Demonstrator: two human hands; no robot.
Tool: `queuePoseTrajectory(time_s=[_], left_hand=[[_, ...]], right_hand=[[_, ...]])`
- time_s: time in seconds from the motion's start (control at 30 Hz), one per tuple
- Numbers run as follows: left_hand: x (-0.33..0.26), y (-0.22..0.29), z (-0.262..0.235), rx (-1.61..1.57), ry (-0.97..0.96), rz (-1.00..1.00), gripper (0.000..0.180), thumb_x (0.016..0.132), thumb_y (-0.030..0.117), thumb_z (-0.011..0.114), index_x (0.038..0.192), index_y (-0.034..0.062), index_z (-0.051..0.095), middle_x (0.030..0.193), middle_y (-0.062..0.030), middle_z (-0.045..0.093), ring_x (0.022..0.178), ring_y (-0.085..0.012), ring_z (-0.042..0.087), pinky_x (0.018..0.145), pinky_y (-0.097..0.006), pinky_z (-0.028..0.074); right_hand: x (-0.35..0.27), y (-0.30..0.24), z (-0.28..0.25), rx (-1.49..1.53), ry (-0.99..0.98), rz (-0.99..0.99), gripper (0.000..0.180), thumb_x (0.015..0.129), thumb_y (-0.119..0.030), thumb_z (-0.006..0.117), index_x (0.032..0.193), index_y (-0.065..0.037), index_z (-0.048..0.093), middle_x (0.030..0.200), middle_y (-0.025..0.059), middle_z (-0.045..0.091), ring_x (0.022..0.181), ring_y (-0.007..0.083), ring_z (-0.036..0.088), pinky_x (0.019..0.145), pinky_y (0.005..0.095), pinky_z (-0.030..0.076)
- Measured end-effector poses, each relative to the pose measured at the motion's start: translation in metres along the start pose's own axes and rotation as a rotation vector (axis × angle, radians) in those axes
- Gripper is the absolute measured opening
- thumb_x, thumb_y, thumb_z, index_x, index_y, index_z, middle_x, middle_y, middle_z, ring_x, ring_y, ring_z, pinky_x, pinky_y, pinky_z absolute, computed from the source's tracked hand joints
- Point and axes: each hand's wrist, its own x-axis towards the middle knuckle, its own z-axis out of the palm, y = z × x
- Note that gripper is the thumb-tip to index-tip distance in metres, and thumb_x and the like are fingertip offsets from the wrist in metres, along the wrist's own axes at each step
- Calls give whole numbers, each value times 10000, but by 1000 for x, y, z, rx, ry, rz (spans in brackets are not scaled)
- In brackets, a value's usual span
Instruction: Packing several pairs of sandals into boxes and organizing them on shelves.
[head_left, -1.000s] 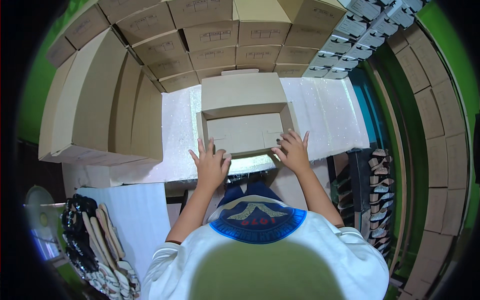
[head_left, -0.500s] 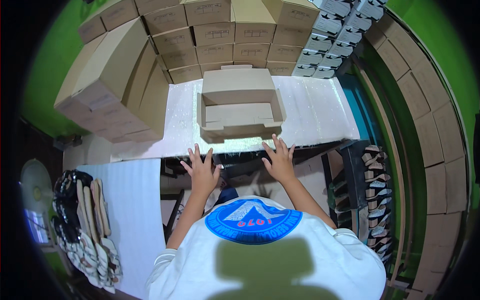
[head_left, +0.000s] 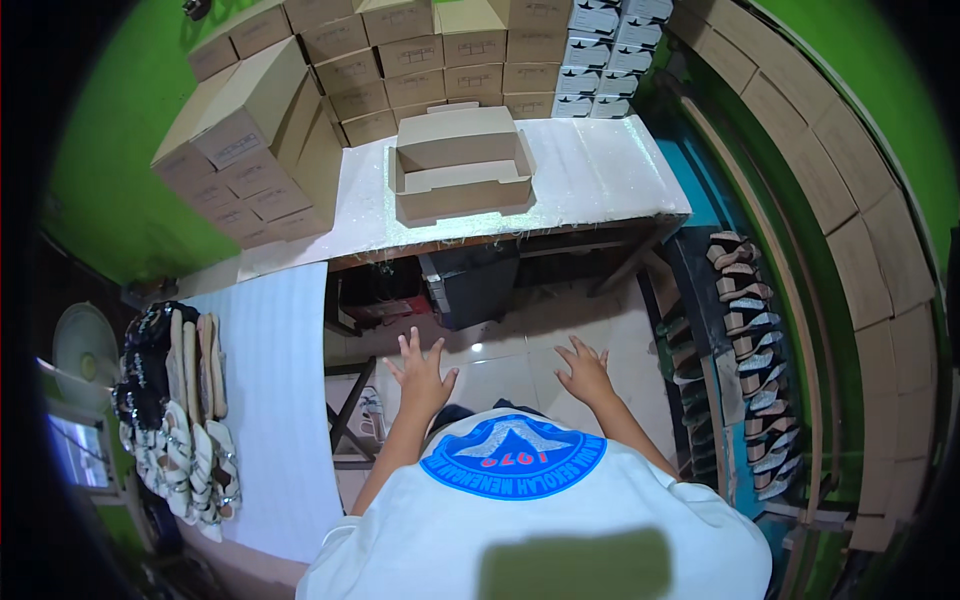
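Observation:
My left hand (head_left: 422,382) hangs in the air over the floor, fingers spread, with nothing in it. To its right my right hand (head_left: 588,374) is likewise empty, its fingers apart. Beyond both hands an open brown cardboard box (head_left: 465,197) rests on the white-covered table (head_left: 590,170), its lid flap raised at the back. Neither hand touches the box or the table. The inside of the box shows bare cardboard.
Brown cartons (head_left: 415,55) and white boxes (head_left: 590,50) are stacked behind the table, with more cartons (head_left: 245,150) at left. Sandals (head_left: 190,400) lie on a white-covered side table (head_left: 270,400). Heeled shoes (head_left: 755,360) line a rack at right. A dark bin (head_left: 475,285) stands underneath.
Both hands have drawn back from the table's front edge, and the box now appears farther away. More floor and the space under the table show. The box still stands open.

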Motion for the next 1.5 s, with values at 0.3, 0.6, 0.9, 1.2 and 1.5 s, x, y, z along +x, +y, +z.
queuePoseTrajectory(time_s=[0.3, 0.6, 0.9, 1.2, 1.5], left_hand=[[-65, -13, -17, 137, -58, 177, 576, 749, 390, 625, 1258, 173, 467, 1429, -191, 163, 1324, -386, 134, 968, -679, 82], [-186, -73, -6, -13, -181, 88, 557, 751, 385, 627, 1244, 171, 481, 1423, -202, 182, 1326, -396, 114, 977, -669, 51], [-272, -95, 0, 31, -196, 181, 560, 744, 378, 637, 1245, 180, 486, 1419, -216, 190, 1326, -416, 96, 980, -666, 25], [-358, -104, 22, 44, -169, 238, 559, 733, 402, 638, 1231, 190, 499, 1408, -222, 208, 1313, -422, 142, 966, -679, 87], [-438, -137, 23, 21, -213, 297, 558, 713, 390, 655, 1215, 191, 513, 1404, -214, 213, 1312, -430, 132, 976, -670, 81]], right_hand=[[-76, -46, 39, 42, -64, -46, 411, 787, -292, 589, 1182, -189, 538, 1303, 103, 434, 1193, 281, 422, 967, 597, 273], [-181, -119, 95, 121, -173, -334, 380, 791, -274, 575, 1142, -129, 559, 1238, 121, 496, 1116, 292, 491, 929, 447, 385], [-258, -130, 106, 162, -67, -327, 339, 804, -263, 557, 1107, -111, 578, 1168, 111, 542, 1052, 293, 530, 892, 409, 422], [-345, -148, 141, 255, -105, -346, 327, 812, -254, 564, 1087, -77, 584, 1109, 140, 573, 1021, 306, 538, 874, 381, 433], [-428, -169, 178, 384, -259, -227, 344, 813, -272, 562, 1099, -82, 588, 1071, 157, 595, 974, 308, 566, 841, 376, 448]])
